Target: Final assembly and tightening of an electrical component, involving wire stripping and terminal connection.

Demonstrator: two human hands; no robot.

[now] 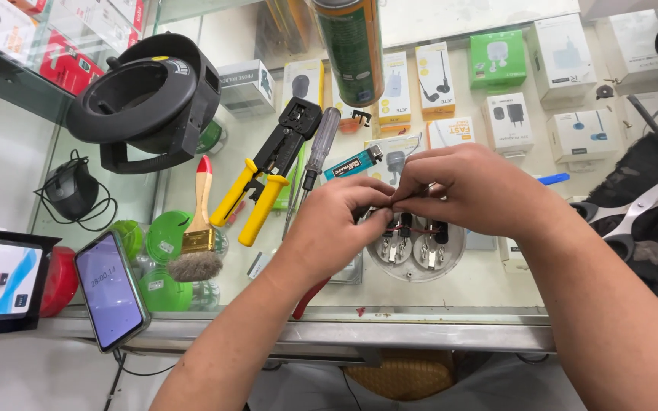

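Both hands meet over the middle of a glass counter (436,293). The left hand (336,224) comes in from the lower left with its fingers curled and its thumb and forefinger pinched together at the point where the two hands touch. The right hand (466,186) comes in from the lower right, fingers bent downward, fingertips pressed against those of the left hand. What the fingertips grip is too small to identify; thin red wires (413,227) run out from just under the pinch.

Directly below the hands, and partly covered by them, lies a round white component (420,255) with metal terminals and black clips on its face. The red wires cross its upper part. It rests flat on the glass, touching neither palm.

To the left of the left hand lie a yellow-handled crimping tool (268,171) and a screwdriver (315,156) with a clear handle, side by side and tilted. A blue lighter (353,162) lies just above the left knuckles. Further left are a paintbrush (198,228) and a smartphone (110,289) at the counter edge. A pair of scissors (634,209) lies well to the right on dark cloth.
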